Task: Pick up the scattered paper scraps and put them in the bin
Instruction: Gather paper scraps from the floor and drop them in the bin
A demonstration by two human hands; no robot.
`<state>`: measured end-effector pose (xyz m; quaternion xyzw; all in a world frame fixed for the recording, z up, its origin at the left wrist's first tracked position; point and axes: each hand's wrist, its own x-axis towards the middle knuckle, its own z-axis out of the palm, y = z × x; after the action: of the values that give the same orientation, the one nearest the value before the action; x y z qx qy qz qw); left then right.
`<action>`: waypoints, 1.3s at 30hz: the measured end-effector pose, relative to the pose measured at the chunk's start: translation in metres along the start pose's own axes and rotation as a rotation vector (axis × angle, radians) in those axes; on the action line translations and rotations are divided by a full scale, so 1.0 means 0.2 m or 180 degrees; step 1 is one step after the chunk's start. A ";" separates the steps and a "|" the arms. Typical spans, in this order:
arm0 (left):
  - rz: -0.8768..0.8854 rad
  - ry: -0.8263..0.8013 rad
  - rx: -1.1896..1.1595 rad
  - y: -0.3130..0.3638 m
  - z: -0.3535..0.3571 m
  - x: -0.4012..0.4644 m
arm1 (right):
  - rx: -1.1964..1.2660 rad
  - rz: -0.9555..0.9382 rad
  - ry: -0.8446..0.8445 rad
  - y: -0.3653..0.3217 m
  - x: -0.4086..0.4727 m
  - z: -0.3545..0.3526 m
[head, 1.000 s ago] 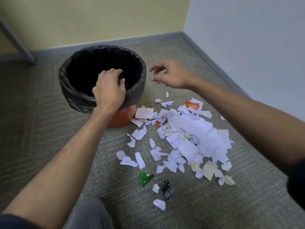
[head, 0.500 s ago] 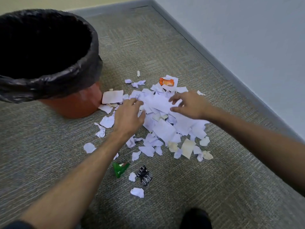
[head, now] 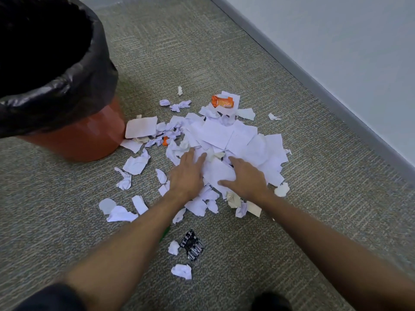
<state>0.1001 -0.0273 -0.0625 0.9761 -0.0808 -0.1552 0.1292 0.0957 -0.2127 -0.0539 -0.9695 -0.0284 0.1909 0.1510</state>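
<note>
A heap of white paper scraps [head: 235, 138] lies on the carpet, with loose scraps spread to the left and front. The orange bin [head: 85, 140], lined with a black bag [head: 67, 90], stands at the upper left, touching the scraps at its foot. My left hand [head: 187, 173] lies flat on the near side of the heap, fingers apart. My right hand [head: 244, 178] rests beside it on a large white sheet, fingers spread. Neither hand has closed around any paper.
An orange wrapper [head: 222, 102] sits at the heap's far edge. A black printed wrapper [head: 193, 245] lies near my forearms, beside small crumpled scraps [head: 182, 271]. A grey skirting board [head: 314, 81] and wall run along the right. A dark shoe [head: 271, 301] shows at the bottom.
Both hands dropped from the bin's rim to the heap, then slid toward me and closer together onto its near side. The view moved lower and nearer the floor.
</note>
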 end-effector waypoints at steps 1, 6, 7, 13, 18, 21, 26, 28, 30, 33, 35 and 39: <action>-0.0023 -0.0036 0.0041 0.01 0.01 0.01 | 0.0043 0.0026 0.0037 0.01 0.01 0.03; -0.0038 0.0091 -0.0022 0.02 0.07 0.06 | 0.0649 0.0178 0.0143 0.03 0.05 0.09; -0.0069 0.0142 -0.0132 0.01 0.07 0.06 | 0.0843 0.0200 0.0151 0.04 0.06 0.09; -0.0010 0.0646 -0.0826 -0.03 -0.02 0.04 | 0.1553 0.0053 0.0326 0.02 0.07 -0.06; 0.0101 0.1390 -0.1156 -0.05 -0.30 0.00 | 0.1831 -0.0284 0.0605 -0.12 0.03 -0.32; 0.0131 0.1816 -0.1379 -0.08 -0.50 -0.04 | 0.1840 -0.0544 0.0811 -0.24 0.00 -0.52; 0.0244 0.2493 -0.1467 -0.17 -0.85 -0.14 | 0.1886 -0.0915 0.0952 -0.54 -0.03 -0.84; 0.0341 0.2868 -0.1406 -0.22 -1.02 -0.19 | 0.1909 -0.1096 0.1015 -0.69 -0.04 -0.97; 0.0289 0.3150 -0.1373 -0.30 -1.18 -0.23 | 0.1798 -0.1351 0.1075 -0.87 -0.03 -1.08; 0.0006 0.3397 -0.1340 -0.48 -1.39 -0.27 | 0.1511 -0.1741 0.1159 -1.15 0.03 -1.18; -0.0351 0.3344 -0.1304 -0.61 -1.48 -0.28 | 0.1418 -0.1911 0.1180 -1.33 0.10 -1.19; -0.1032 0.2981 -0.1333 -0.84 -1.54 -0.31 | 0.1089 -0.2086 0.1066 -1.61 0.22 -1.13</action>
<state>0.1615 0.2146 0.1921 0.8941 0.1699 0.2660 0.3177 0.2223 0.0347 0.2271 -0.8877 -0.2788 -0.0259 0.3655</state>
